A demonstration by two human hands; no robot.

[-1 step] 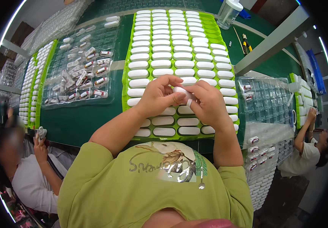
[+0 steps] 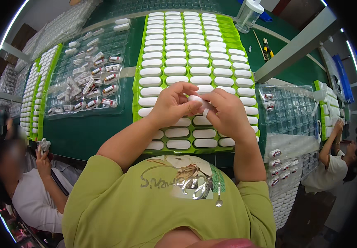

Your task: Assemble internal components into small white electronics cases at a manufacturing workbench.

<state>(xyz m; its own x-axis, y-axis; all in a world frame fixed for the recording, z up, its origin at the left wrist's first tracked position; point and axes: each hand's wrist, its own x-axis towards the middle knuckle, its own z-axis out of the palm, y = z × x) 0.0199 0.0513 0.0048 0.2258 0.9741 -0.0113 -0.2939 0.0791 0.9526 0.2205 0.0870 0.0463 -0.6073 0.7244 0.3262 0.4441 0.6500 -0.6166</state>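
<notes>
Above the near half of a lime-green tray (image 2: 230,32) filled with rows of white, pill-shaped cases, both my hands meet on one small white rounded piece (image 2: 195,98), apparently one of these cases. My left hand (image 2: 171,103) pinches it from the left with thumb and fingers. From the other side, my right hand (image 2: 230,112) closes on it, its fingertips curled over. A white band (image 2: 205,111) shows by my right thumb. Fingers hide most of the held piece. Close under the hands lies a white case (image 2: 177,132) in its slot.
On the left, a clear plastic tray (image 2: 122,74) carries loose small parts. Another clear tray (image 2: 290,111) lies right, below a grey post (image 2: 298,45). A clear bottle (image 2: 248,16) and yellow-black cutters (image 2: 268,48) stand farther back. People sit at both sides.
</notes>
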